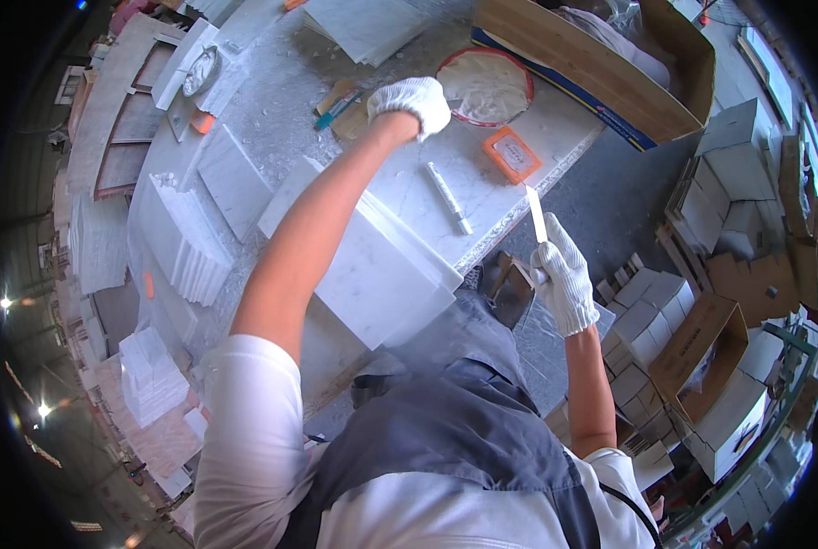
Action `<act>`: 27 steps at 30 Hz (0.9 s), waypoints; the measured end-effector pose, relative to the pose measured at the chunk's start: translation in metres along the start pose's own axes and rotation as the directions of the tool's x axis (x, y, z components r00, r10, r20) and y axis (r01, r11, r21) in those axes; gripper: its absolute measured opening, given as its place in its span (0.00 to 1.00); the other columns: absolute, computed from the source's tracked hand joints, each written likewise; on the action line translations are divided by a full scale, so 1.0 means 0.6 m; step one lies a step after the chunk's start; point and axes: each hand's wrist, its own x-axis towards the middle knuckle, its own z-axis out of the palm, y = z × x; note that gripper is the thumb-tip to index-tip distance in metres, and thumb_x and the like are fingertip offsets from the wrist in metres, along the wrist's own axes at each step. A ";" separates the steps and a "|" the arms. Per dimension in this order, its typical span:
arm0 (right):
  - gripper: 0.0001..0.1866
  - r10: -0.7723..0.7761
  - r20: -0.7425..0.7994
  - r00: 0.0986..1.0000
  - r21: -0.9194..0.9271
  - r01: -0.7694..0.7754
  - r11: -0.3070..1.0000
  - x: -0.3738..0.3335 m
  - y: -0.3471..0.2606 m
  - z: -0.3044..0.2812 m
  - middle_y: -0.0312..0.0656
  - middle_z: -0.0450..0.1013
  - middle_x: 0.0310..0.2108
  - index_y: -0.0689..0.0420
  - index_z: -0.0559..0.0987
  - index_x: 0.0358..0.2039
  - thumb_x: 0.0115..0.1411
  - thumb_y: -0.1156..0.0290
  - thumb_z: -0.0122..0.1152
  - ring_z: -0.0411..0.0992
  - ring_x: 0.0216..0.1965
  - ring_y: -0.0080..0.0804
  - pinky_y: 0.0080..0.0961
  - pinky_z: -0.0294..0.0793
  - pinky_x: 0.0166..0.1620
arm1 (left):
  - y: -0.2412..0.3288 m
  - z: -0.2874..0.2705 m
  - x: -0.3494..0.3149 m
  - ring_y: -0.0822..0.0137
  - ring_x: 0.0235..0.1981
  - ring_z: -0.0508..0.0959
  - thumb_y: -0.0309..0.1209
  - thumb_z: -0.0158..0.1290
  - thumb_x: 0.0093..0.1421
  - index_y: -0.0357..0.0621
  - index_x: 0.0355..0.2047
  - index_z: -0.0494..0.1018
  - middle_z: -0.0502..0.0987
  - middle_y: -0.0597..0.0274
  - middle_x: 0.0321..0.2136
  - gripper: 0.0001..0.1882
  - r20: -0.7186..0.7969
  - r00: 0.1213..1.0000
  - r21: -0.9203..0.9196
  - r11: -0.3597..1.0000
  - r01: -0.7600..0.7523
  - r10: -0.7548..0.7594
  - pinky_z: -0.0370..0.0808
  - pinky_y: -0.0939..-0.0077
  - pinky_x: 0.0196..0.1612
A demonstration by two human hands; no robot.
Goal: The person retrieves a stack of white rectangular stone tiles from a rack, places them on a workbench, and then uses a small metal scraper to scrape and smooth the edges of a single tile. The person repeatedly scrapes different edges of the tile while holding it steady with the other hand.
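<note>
My left hand (411, 107), in a white knit glove, is closed at the near left edge of a round red-rimmed dish of white paste (487, 84). A small greyish tip shows beside its fingers; the rest is hidden. Off the table's right edge, my gloved right hand (564, 282) grips a narrow white strip (536, 213), which points up toward an orange box (511, 155). Between the hands a white marker pen (449, 198) lies on the table. Under my left forearm sits a stack of white marble tiles (381, 261).
An open cardboard box (610, 69) holding plastic-wrapped things stands at the far right. More marble slabs (184, 238) stand at the left, and a blue-green pen (337, 110) lies behind my left wrist. White cartons (647, 306) fill the floor at the right.
</note>
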 end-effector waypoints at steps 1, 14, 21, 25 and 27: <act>0.40 0.028 -0.021 0.999 -0.004 -0.028 1.000 -0.005 0.001 -0.010 0.32 0.65 0.27 0.66 0.60 0.71 0.65 0.63 0.68 0.62 0.25 0.16 0.13 0.62 0.26 | 0.008 -0.006 0.018 0.43 0.50 0.82 0.34 0.49 0.58 0.40 0.47 0.81 0.81 0.43 0.48 0.20 0.026 1.000 0.019 1.000 0.015 -0.015 0.79 0.54 0.49; 0.17 0.161 0.120 0.980 0.186 -0.181 0.966 -0.012 0.043 -0.052 0.34 0.73 0.35 0.59 0.78 0.46 0.65 0.60 0.68 0.69 0.34 0.19 0.16 0.71 0.34 | -0.051 0.109 -0.142 0.46 0.59 0.75 0.60 0.45 0.68 0.48 0.65 0.67 0.72 0.49 0.62 0.36 -0.493 0.855 -0.287 0.897 -0.335 0.161 0.72 0.52 0.61; 0.19 0.137 0.137 0.981 -0.016 -0.136 0.991 -0.026 0.068 0.001 0.33 0.73 0.34 0.60 0.77 0.48 0.66 0.58 0.67 0.68 0.31 0.17 0.14 0.71 0.31 | -0.123 0.232 -0.356 0.50 0.64 0.70 0.48 0.51 0.69 0.46 0.62 0.71 0.73 0.52 0.62 0.28 -0.622 0.725 -0.231 0.815 -0.531 0.296 0.67 0.57 0.67; 0.21 0.170 0.104 0.980 -0.189 -0.148 0.971 -0.057 0.101 0.050 0.31 0.72 0.33 0.61 0.77 0.50 0.66 0.58 0.66 0.67 0.29 0.15 0.13 0.70 0.30 | -0.127 0.267 -0.446 0.52 0.69 0.66 0.48 0.52 0.67 0.48 0.63 0.70 0.71 0.53 0.62 0.29 -0.562 0.668 -0.024 0.799 -0.601 0.487 0.58 0.51 0.72; 0.19 0.136 0.071 0.988 -0.196 -0.120 0.973 -0.076 0.120 0.073 0.31 0.71 0.31 0.61 0.77 0.49 0.67 0.59 0.65 0.66 0.28 0.14 0.12 0.69 0.29 | -0.131 0.275 -0.480 0.52 0.69 0.65 0.48 0.52 0.67 0.48 0.64 0.70 0.71 0.53 0.63 0.29 -0.473 0.671 -0.063 0.737 -0.673 0.571 0.57 0.50 0.72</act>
